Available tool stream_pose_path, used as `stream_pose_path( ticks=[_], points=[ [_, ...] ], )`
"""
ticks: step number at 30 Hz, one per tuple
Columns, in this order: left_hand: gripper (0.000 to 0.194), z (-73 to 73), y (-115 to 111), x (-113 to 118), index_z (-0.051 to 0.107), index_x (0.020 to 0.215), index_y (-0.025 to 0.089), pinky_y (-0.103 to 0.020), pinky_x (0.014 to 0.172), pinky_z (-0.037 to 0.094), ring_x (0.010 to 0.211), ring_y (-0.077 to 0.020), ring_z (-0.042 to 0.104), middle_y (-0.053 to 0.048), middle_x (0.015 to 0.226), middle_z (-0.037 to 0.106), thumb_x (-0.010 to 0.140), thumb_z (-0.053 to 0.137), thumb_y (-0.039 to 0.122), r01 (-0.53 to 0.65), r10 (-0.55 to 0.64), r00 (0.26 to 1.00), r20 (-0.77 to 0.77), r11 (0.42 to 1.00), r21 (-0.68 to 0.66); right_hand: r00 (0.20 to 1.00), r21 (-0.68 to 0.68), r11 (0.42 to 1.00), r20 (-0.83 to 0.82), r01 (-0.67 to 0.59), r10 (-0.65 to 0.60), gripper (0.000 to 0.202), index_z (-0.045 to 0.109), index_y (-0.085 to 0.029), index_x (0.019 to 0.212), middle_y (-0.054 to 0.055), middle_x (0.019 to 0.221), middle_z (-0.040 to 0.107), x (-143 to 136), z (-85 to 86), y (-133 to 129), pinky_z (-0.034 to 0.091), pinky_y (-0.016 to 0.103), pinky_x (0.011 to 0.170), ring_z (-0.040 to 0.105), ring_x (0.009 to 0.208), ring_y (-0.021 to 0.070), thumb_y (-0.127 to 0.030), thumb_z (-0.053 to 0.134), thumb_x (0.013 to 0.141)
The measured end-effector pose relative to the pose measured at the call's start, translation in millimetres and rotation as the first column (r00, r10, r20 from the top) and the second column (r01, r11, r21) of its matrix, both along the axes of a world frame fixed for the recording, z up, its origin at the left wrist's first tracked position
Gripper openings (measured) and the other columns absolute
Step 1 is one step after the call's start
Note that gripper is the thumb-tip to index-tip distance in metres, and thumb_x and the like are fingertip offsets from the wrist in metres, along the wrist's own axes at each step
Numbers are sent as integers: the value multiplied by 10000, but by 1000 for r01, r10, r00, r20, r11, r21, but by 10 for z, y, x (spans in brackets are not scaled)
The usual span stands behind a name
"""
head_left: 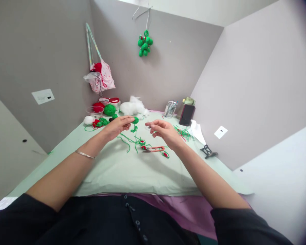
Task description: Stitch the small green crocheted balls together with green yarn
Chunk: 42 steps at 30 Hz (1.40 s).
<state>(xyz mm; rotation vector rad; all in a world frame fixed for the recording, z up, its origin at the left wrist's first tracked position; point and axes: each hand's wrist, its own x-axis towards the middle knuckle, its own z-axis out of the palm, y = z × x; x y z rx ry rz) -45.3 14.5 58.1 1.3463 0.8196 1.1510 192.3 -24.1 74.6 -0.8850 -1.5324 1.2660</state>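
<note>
My left hand point(119, 127) is raised above the table, its fingertips closed on a small green yarn ball point(135, 120). Green yarn tails hang beneath that ball. Level with it and to the right, my right hand point(163, 132) makes a pinch; what sits between thumb and finger is too small to make out. Below the hands lie orange-handled thread snips point(154, 149), with small red and green yarn pieces point(165, 154) beside them. Loose green yarn strands point(126, 139) spread on the tabletop to the left of the snips.
At the back left are a green yarn ball point(109, 110), red yarn point(98, 107) and white stuffing point(134, 106). A clear cup point(170, 109), a dark bottle point(187, 114) and a black stand point(208, 151) line the right. A green yarn cluster point(145, 44) hangs on the wall.
</note>
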Motion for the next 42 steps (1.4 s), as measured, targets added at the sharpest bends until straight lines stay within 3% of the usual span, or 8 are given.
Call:
stream_pose_path(
  ticks=[5,10,14,20,23,27,34,42],
  points=[
    [186,-125,-19,264,682,862,149,-188,650,480,746,-96,603,-21,846,662,784,797,273,18,44,930,366,986,-164,989,-50,988,20,-145,146,322,670,-178,808,49,957,726,-209,-204,62,508,271,677,616,736,121,-455,810,719],
    [61,-214,7,244,633,826,140,-169,655,518,854,-129,677,-78,922,714,858,681,159,37,103,877,469,959,-280,988,-50,987,-31,-151,149,322,661,-167,802,13,752,684,-187,-500,152,454,252,656,547,635,91,-465,780,770],
    [140,-288,-5,184,615,826,141,-137,582,477,711,-82,640,-34,815,675,756,670,33,9,154,873,463,944,-330,988,-121,986,-118,-117,103,316,649,-160,780,4,732,664,-66,-522,192,320,219,515,435,536,54,-432,806,741],
    [204,-379,-109,216,674,802,158,-205,440,280,471,-46,406,-17,794,670,788,743,350,27,-27,1000,4,999,-19,975,-168,980,-211,-111,74,317,632,-159,782,-8,729,638,-5,-468,224,129,229,469,271,490,30,-408,818,719],
    [303,-474,-167,297,772,898,166,-251,502,318,466,-79,384,-12,705,667,852,666,446,112,-60,946,-319,982,149,976,-163,980,-205,-112,78,321,632,-163,778,-7,725,644,-13,-476,219,141,229,470,272,494,34,-417,816,714],
    [356,-620,-193,392,760,1159,218,-281,644,411,613,-162,535,2,685,667,873,618,376,84,43,910,-412,955,285,988,-123,990,-145,-76,58,315,644,-168,777,-5,727,660,-50,-497,191,185,226,463,306,498,44,-434,802,720],
    [348,-601,-205,468,740,1103,167,-307,884,461,893,-188,642,-55,925,720,850,667,394,40,-39,999,-29,997,59,999,28,999,21,25,-25,340,644,-180,763,5,697,678,-184,-560,150,329,240,490,433,507,75,-498,759,733],
    [283,-608,-159,442,737,897,146,-261,823,470,873,-148,612,-59,930,690,752,799,381,55,7,950,311,980,-189,998,86,996,69,-16,10,335,658,-171,772,8,699,668,-222,-562,111,382,250,529,489,529,88,-494,747,758]
  ],
)
